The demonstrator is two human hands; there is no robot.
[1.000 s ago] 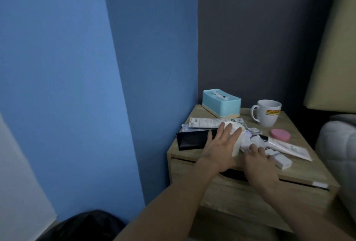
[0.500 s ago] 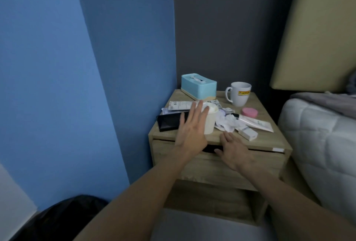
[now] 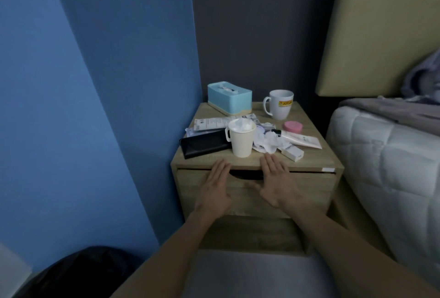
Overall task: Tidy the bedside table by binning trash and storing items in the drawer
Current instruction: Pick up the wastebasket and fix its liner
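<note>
The wooden bedside table (image 3: 307, 116) carries clutter: a paper cup (image 3: 241, 140) stuffed with tissue, a black case (image 3: 203, 146), crumpled white tissue (image 3: 267, 142), a white tube (image 3: 301, 140), a small white box (image 3: 293, 153), a pink round tin (image 3: 292, 126), printed paper packets (image 3: 212, 123), a white mug (image 3: 280, 104) and a light blue tissue box (image 3: 229, 97). The drawer (image 3: 309, 189) below is shut, with a dark finger notch (image 3: 245, 175). My left hand (image 3: 215, 189) and my right hand (image 3: 277, 184) lie flat and empty against the drawer front, either side of the notch.
A blue wall stands close on the left, a grey wall behind. The white quilted mattress (image 3: 390, 174) and beige headboard (image 3: 381, 28) crowd the right side. A black bin bag (image 3: 78, 271) sits on the floor at lower left.
Both hands pulled back off the tabletop clutter and came down onto the drawer front. The left hand let go of the paper cup, which stands upright. My view backed away.
</note>
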